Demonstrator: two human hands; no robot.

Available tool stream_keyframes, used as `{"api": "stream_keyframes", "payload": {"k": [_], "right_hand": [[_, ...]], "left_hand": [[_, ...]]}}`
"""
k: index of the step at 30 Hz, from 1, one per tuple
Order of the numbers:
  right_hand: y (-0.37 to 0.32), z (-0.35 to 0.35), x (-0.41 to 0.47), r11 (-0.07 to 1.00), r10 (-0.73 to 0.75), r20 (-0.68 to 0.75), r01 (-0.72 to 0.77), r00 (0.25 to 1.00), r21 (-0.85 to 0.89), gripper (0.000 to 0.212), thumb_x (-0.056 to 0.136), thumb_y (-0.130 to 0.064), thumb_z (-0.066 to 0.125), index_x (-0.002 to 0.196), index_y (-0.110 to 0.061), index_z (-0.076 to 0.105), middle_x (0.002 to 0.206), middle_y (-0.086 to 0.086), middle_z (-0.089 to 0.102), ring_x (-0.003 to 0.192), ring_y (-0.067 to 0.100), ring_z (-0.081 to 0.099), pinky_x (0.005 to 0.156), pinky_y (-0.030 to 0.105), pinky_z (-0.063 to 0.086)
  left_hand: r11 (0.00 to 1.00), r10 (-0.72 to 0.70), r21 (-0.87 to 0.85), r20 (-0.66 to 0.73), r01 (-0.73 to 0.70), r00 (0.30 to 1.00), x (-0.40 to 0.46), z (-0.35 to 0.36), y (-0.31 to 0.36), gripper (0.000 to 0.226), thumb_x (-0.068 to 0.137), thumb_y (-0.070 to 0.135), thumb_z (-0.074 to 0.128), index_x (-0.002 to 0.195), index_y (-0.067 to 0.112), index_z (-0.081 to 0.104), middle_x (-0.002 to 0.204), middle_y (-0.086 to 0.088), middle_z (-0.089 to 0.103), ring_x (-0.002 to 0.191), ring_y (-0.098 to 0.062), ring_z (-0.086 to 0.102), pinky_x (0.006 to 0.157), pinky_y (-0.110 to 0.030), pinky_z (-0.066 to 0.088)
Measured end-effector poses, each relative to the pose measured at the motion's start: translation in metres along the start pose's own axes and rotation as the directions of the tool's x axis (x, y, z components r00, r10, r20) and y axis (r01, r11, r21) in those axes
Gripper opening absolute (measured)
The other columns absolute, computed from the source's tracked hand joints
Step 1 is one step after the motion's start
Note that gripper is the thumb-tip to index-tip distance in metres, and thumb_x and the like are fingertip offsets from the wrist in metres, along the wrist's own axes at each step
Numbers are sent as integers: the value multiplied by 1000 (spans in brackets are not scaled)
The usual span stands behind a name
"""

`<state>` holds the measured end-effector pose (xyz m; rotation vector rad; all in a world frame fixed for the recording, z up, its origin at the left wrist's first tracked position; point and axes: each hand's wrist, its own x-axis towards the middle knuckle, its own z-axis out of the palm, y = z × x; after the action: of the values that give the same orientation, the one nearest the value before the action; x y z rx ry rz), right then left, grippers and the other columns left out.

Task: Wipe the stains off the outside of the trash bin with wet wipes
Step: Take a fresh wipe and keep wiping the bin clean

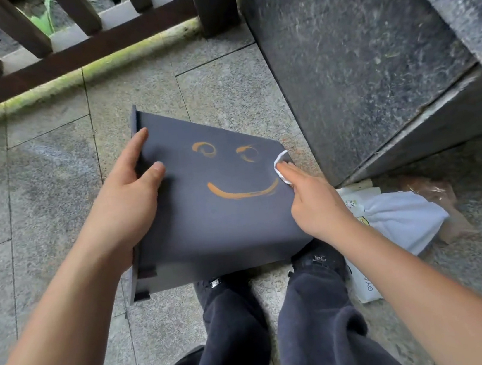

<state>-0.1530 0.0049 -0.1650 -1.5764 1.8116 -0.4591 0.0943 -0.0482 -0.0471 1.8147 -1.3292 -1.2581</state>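
The left hand [130, 190] grips the left edge of the dark trash bin [210, 235], propped against the person's shoes on the stone floor [51, 192], steadying its face marked with 3 orange stains [242, 192], while the right hand [313, 203] presses a wet wipe [279, 163] at its right edge, apparently starting the wipe.

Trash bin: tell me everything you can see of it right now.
The bin is dark grey, matte, board-like, with a rounded corner and notched joints along its left edge. It is tilted above the stone floor, its broad side up. Orange stains form a smiley: two ring eyes, a curved mouth. The left hand grips its left edge; the right hand presses a white wipe near its right edge.
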Motion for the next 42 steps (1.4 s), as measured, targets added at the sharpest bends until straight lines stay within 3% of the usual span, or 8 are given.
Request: {"api": "stream_keyframes", "payload": {"k": [3, 6, 12, 16, 22, 26, 37, 42], "right_hand": [[-8, 8, -14, 1000, 17, -2, -17, 1000, 14, 69, 84, 13, 34, 140, -26, 43, 149, -2, 47, 129, 32, 50, 78, 35, 40], [-20, 16, -35, 997, 15, 15, -16, 1000, 69, 66, 91, 7, 34, 147, -27, 34, 163, 0, 28, 148, 19, 30, 103, 44, 44], [-28, 26, -67, 953, -246, 39, 234, 968, 192, 62, 97, -2, 31, 157, -14, 22, 165, -4, 19, 152, 2, 8, 125, 29, 9], [1, 26, -63, 927, -371, 70, 365, 926, 84, 54, 102, -13, 34, 156, -11, 28, 164, 0, 24, 153, 9, 16, 125, 33, 8], [35, 21, -9, 980, 141, 46, -146, 989, 139, 52, 107, -35, 19, 158, -23, 21, 163, 1, 29, 148, 26, 30, 115, 38, 25], [31, 22, 16, 935, 187, 63, -198, 980, 295, 51, 106, -37, 22, 157, -27, 24, 163, -10, 26, 149, 14, 26, 109, 22, 19], [34, 20, 59, 995, -21, 89, 12, 996, 102, 51, 108, -27, 24, 158, -19, 20, 168, -3, 12, 153, 7, 8, 119, 19, 4], [19, 32, 34, 995, -104, 42, 104, 994, 1, 56, 105, -26, 24, 158, -11, 16, 168, 5, 10, 155, 15, 4, 125, 37, 6]], "left_hand": [[997, 28, 75, -14, -26, 1000, -2, 4, 1, 52, 105, 15, 47, 145, 49, 45, 144, 25, 44, 117, 16, 46, 98, -9, 37], [992, 48, 118, 25, -51, 999, -6, 9, 2, 51, 106, 15, 45, 143, 50, 47, 128, 35, 43, 100, 37, 35, 82, 4, 33], [991, 40, 130, 9, -41, 999, -2, 8, 0, 48, 107, 19, 45, 143, 51, 47, 141, 23, 46, 128, 0, 48, 111, -28, 37], [992, 28, 123, 30, -31, 999, -4, -1, -8, 48, 107, 20, 45, 139, 54, 49, 139, 27, 45, 126, 5, 47, 111, -29, 36], [999, -33, 28, 3, 33, 999, 2, -11, -19, 46, 106, 22, 46, 134, 59, 51, 146, 20, 48, 129, -7, 51, 111, -40, 40], [995, -90, -44, -1, 90, 996, 3, -19, -27, 45, 106, 22, 47, 125, 62, 57, 142, 12, 55, 120, -15, 61, 101, -45, 49], [997, 32, -72, 67, -27, 997, -18, -21, -67, 49, 107, 19, 46, 136, 59, 50, 144, 27, 47, 130, 2, 50, 112, -38, 38], [992, 116, 40, 6, -117, 993, -21, -22, -76, 48, 108, 24, 43, 134, 65, 47, 137, 46, 41, 135, 16, 34, 116, -26, 23]]}}
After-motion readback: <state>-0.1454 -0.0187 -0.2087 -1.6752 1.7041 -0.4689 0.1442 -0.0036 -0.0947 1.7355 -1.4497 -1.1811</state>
